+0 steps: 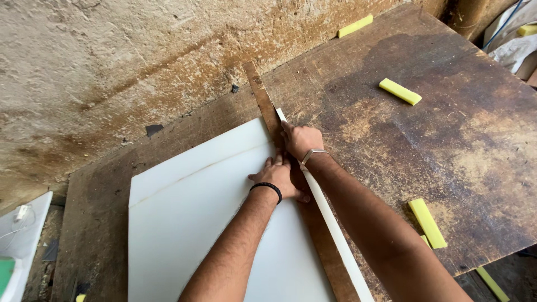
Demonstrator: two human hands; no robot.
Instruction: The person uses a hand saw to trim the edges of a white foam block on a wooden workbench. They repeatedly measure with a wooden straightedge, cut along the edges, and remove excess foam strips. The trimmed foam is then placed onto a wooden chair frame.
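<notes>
A large white foam sheet lies flat on a worn wooden table. A long brown wooden straightedge runs along the sheet's right edge. My left hand, with a black band at the wrist, presses flat on the sheet and the straightedge. My right hand, wearing a metal bracelet, grips a small blade whose tip shows beyond the fingers, right against the straightedge. A narrow white cut strip lies along the straightedge under my right forearm.
Yellow foam offcuts lie on the table: one at the back, one at right, one near the front edge. A rough plaster wall borders the table at left. White items sit at lower left.
</notes>
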